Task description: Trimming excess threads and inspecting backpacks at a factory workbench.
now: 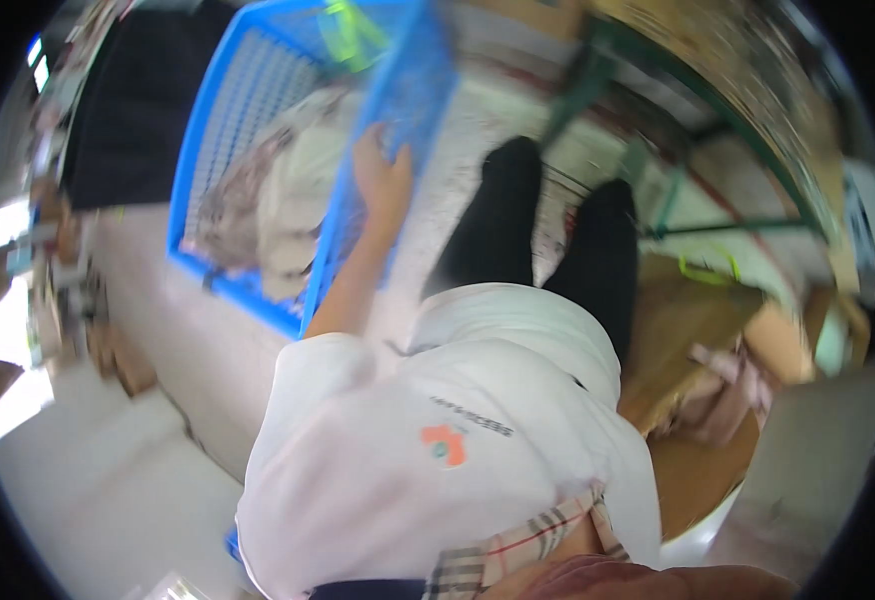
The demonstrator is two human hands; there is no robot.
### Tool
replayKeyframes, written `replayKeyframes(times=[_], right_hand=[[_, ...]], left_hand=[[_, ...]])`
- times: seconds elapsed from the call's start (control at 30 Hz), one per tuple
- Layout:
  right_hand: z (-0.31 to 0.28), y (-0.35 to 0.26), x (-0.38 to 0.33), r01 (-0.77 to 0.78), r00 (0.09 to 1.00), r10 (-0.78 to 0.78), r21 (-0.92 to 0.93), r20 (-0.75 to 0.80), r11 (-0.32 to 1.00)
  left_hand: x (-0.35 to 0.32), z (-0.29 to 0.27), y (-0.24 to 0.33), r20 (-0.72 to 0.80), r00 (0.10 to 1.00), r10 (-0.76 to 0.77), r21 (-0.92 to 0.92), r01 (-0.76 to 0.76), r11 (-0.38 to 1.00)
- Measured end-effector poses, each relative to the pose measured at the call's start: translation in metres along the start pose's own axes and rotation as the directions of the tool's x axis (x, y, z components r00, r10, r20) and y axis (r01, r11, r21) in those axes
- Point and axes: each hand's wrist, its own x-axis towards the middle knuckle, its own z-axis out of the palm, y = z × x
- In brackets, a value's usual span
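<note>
My left arm reaches forward to a large blue plastic basket (pixel 190 180) with slotted sides. My left hand (pixel 383 178) is closed on the basket's right-hand rim, with its fingers bent over the edge. Inside lies a heap of cloth, with beige cloth (pixel 303 190) beside brownish-pink cloth (pixel 233 205). A bright yellow-green strap (pixel 351 38) hangs at the basket's far end. My right hand does not show in the head view.
To the right, an open cardboard box (pixel 703 320) holds pink cloth (pixel 723 395). A green-framed table (pixel 673 75) stands ahead on the right. White surfaces (pixel 108 480) lie at the lower left, and a black panel (pixel 138 100) stands beyond the basket's left side.
</note>
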Motion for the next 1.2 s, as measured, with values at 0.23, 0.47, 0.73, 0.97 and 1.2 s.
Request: replayKeyframes(times=[0.23,0.47,0.73,0.97,1.2], right_hand=[[0.125,-0.067,-0.058,-0.005,0.973,-0.054,0.258,0.223,0.966],[0.169,-0.086,-0.065,-0.117,0.898,-0.013,0.267,0.441,0.957],[0.179,-0.112,-0.067,-0.335,0.727,0.116,0.203,0.676,0.92],[0.192,-0.137,-0.049,-0.519,0.666,0.172,0.285,0.726,0.806],[0.189,-0.205,-0.037,-0.222,0.664,-0.056,0.268,0.745,0.938]], left_hand=[[-0.005,-0.05,-0.161,0.121,0.876,-0.466,0.461,0.367,0.808],[-0.01,-0.001,-0.146,0.167,0.763,-0.625,0.513,0.474,0.716],[-0.024,-0.001,-0.148,0.198,0.736,-0.648,0.534,0.474,0.701],[-0.085,0.005,-0.109,0.295,0.705,-0.646,0.527,0.443,0.725],[-0.101,-0.007,-0.107,0.504,0.645,-0.575,0.287,0.502,0.816]])
